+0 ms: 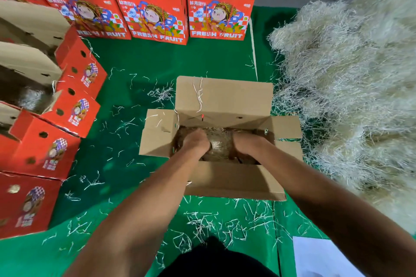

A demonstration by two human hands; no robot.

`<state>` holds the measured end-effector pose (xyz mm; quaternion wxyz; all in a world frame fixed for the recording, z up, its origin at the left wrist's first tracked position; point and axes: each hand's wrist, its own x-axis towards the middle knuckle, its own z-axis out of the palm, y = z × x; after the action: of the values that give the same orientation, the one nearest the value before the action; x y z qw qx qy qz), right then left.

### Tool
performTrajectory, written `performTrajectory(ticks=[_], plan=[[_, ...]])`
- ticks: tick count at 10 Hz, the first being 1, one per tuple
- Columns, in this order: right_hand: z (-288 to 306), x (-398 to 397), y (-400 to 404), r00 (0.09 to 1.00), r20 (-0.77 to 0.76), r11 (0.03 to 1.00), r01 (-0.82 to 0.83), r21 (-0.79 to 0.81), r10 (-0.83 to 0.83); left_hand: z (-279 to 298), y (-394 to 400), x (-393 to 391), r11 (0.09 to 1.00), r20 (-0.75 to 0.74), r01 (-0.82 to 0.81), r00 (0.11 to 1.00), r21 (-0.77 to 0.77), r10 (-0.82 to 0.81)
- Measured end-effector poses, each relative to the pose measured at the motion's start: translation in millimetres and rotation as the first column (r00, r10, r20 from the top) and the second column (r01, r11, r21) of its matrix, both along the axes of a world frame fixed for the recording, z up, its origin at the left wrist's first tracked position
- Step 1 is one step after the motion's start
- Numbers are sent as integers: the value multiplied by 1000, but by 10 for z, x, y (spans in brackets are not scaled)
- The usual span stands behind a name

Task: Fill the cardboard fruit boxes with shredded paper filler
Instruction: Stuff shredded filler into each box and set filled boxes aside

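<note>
Cardboard walls close in round both hands, which are sunk in the open box [234, 183] with a wad of shredded paper filler [219, 144] between them. The left hand [195, 141] and the right hand [244, 143] press against either side of the wad, probably to pack it down into the bottom. Motion blur and the box rim hide the fingers, so I cannot tell whether they curl round the filler or push flat against it.

All four flaps of this box are folded outward, which keeps the mouth wide for the arms. It sits on a green surface [139, 60] littered with loose strands.

Just beside it on the right lies the large heap of filler [351, 87], within easy reach for the next handful. Red printed boxes [153, 7] stand in a row at the far edge, and more red boxes [38, 146] line the left side; one of those on the left shows a pale tuft of filler inside, while the contents of the others are out of sight.
</note>
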<state>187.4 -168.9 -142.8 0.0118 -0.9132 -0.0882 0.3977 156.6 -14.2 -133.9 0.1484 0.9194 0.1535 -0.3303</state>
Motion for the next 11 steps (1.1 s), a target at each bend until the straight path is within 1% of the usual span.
performTrajectory(ticks=[1,2,3,4,5,6,7,8,9,10,11], plan=[[-102,-70,-30,944,-319,988,-119,-95,83,-47,77,-58,997,-235,71,969,-3,-70],[-180,-93,-113,929,-357,994,-106,-7,97,-291,212,-17,958,-354,287,897,14,-264],[-304,-90,-95,907,-381,981,-195,-1,180,-434,180,-11,960,-530,279,809,-32,-253],[-381,-117,-50,908,-371,979,-204,18,196,-505,157,80,938,-579,344,758,-33,-299],[-417,-152,4,928,-335,985,-171,5,163,-510,200,83,944,-480,331,830,17,-283],[-399,-148,-27,925,-321,977,-213,5,203,-428,202,48,935,-446,350,845,49,-293],[-384,-128,-22,934,-290,976,-218,4,210,-304,181,46,934,-401,354,862,40,-310],[-211,-86,137,967,-183,982,-187,-38,177,-88,91,73,901,-324,425,868,92,-376],[-150,-126,284,959,-172,974,-216,61,224,-60,45,39,906,-281,406,889,117,-362],[-251,-273,269,954,-219,975,-182,129,207,-220,114,-74,917,-409,399,839,13,-360],[-373,-277,255,952,-225,974,-180,138,208,-458,152,-140,934,-512,350,791,-68,-334]])
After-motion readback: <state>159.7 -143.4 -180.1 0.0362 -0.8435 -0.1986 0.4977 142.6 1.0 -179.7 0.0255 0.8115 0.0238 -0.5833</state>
